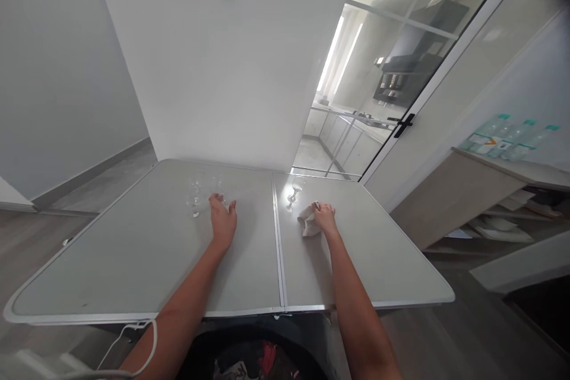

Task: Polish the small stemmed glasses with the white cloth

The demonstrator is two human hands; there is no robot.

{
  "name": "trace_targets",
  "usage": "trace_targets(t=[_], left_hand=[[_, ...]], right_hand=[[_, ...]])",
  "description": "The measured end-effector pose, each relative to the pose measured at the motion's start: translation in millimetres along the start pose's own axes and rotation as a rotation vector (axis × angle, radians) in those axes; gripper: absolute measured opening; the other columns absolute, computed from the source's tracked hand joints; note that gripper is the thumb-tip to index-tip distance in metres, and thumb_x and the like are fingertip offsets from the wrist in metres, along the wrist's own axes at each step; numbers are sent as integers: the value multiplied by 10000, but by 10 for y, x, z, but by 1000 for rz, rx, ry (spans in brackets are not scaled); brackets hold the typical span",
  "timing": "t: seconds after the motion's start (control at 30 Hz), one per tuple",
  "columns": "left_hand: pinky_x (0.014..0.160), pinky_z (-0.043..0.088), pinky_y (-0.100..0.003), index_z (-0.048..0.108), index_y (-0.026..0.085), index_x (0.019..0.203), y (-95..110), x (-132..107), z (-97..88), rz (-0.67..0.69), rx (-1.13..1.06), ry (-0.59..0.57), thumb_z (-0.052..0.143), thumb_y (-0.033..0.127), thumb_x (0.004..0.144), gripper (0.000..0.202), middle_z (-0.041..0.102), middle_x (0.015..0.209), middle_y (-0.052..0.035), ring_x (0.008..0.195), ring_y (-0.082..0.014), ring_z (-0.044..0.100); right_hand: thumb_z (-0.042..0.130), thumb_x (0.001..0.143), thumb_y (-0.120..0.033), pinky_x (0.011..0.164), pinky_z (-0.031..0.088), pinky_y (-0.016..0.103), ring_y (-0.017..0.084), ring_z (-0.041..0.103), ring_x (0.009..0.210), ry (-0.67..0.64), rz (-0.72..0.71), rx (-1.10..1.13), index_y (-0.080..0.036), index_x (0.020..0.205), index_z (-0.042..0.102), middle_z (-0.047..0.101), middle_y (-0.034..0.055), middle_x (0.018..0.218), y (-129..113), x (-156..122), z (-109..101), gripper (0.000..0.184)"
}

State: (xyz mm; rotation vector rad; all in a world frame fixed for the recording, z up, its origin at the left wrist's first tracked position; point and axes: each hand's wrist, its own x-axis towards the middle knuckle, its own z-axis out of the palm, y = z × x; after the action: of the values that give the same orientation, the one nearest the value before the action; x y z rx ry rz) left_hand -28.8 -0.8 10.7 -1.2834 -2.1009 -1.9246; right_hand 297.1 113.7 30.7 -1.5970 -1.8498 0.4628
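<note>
My right hand (pixel 326 218) is closed on a crumpled pale cloth (pixel 308 221), just above the right half of the folding table (pixel 142 261). Just beyond the cloth stands a clear stemmed glass (pixel 293 193), with light glinting on the table beside it. Over the left half, my left hand (pixel 222 219) has its thumb and fingers apart, next to several clear glasses. One stemmed glass (pixel 195 193) is left of that hand; another faint glass (pixel 217 181) shows just past the fingertips. Whether the fingers touch it I cannot tell.
A metal-edged seam (pixel 276 237) divides the table. Behind it rise a white wall (pixel 214 71) and a glazed door with a black handle (pixel 404 124). At right, water bottles (pixel 503 136) stand on a wooden shelf unit (pixel 463 196). A white cable (pixel 154 338) lies by my left forearm.
</note>
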Motion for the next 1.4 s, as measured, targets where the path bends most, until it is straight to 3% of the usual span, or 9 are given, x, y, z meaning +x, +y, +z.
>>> trace_targets(t=[0.1, 0.23, 0.4, 0.53, 0.73, 0.87, 1.1, 1.27, 1.4], left_hand=[[955, 532, -483, 413, 184, 1332, 84, -42, 10, 97, -59, -62, 626, 366, 911, 506, 541, 1236, -153, 1023, -254, 661], [916, 540, -430, 431, 205, 1310, 193, -173, 50, 248, -125, -188, 616, 357, 932, 448, 520, 1209, -120, 905, -188, 656], [899, 543, -415, 422, 216, 1323, 242, -330, 102, 323, -110, -316, 613, 334, 941, 444, 515, 1200, -112, 901, -180, 631], [896, 540, -398, 435, 204, 1311, 261, -369, 116, 391, -101, -381, 621, 328, 941, 432, 511, 1198, -120, 897, -177, 628], [866, 546, -373, 507, 242, 1296, 275, -410, 113, 441, -43, -501, 682, 343, 902, 443, 597, 1108, -78, 895, -196, 649], [820, 558, -360, 553, 257, 1302, 270, -448, 138, 432, -4, -544, 704, 332, 878, 456, 661, 1090, -68, 841, -197, 671], [834, 558, -373, 656, 271, 1218, 245, -395, 124, 490, -5, -481, 743, 317, 836, 394, 720, 1081, -83, 893, -232, 697], [872, 545, -394, 694, 291, 1202, 236, -416, 118, 628, 45, -600, 712, 265, 851, 352, 733, 1196, -100, 998, -268, 714], [740, 537, -350, 662, 271, 1290, 319, -489, 108, 543, 73, -621, 701, 379, 862, 444, 756, 1123, -117, 837, -259, 724]], right_hand=[[441, 947, -570, 766, 509, 306, 235, 673, 922, -67, 22, 303, -182, 1014, 716, 744, 88, 947, -185, -170, 79, 480], [656, 815, -584, 704, 552, 358, 257, 687, 819, -283, 266, 1025, -171, 962, 694, 745, 106, 902, -470, -401, 378, 440], [725, 679, -306, 666, 553, 340, 232, 671, 765, -357, 288, 1197, -165, 845, 671, 719, 82, 820, -552, -478, 538, 225], [660, 713, -292, 714, 569, 353, 238, 680, 848, -364, 248, 1303, -180, 908, 673, 722, 93, 941, -504, -471, 517, 224], [692, 818, -434, 708, 546, 348, 227, 658, 844, -158, 146, 1221, -222, 1017, 644, 697, 65, 951, -615, -566, 533, 295], [665, 871, -486, 739, 503, 313, 193, 593, 804, -22, -121, 947, -207, 965, 660, 653, 26, 865, -761, -684, 482, 295], [526, 974, -459, 775, 483, 307, 181, 577, 809, -285, -345, 808, -255, 1416, 476, 645, 24, 972, -771, -808, 437, 490], [491, 989, -502, 841, 468, 328, 182, 546, 816, -413, -372, 743, -254, 1541, 385, 594, -2, 871, -723, -800, 459, 615], [471, 990, -558, 824, 463, 325, 179, 542, 796, -410, -394, 833, -242, 1535, 388, 596, 5, 872, -744, -802, 420, 635]])
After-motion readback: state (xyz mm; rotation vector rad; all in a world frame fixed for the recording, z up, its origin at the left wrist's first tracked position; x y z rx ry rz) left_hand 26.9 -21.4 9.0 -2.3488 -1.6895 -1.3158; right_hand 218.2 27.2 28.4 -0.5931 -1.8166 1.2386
